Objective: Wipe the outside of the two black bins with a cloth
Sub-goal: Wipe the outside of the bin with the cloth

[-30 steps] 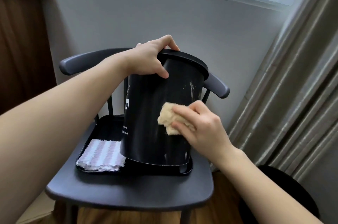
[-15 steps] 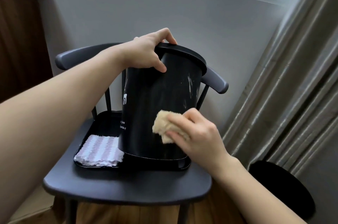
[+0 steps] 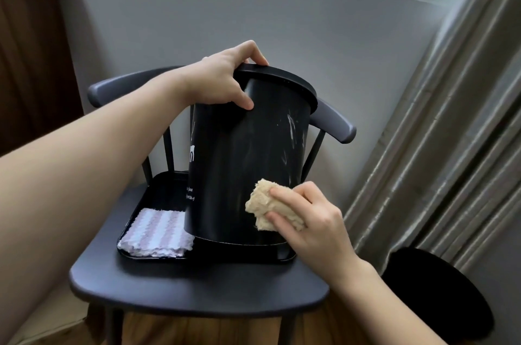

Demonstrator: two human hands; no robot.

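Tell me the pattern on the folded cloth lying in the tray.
Wavy white and pale lilac stripes on the folded cloth, seen from the head view.

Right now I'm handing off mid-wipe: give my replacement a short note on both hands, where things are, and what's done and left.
Left hand grips the rim of the black bin, which stands in the tray on the chair.
Right hand pinches the beige cloth against the bin's lower side.
White streaks show higher on that side, so this bin isn't finished.
Second black bin sits on the floor at right, not yet wiped now.
Striped cloth lies unused in the tray.
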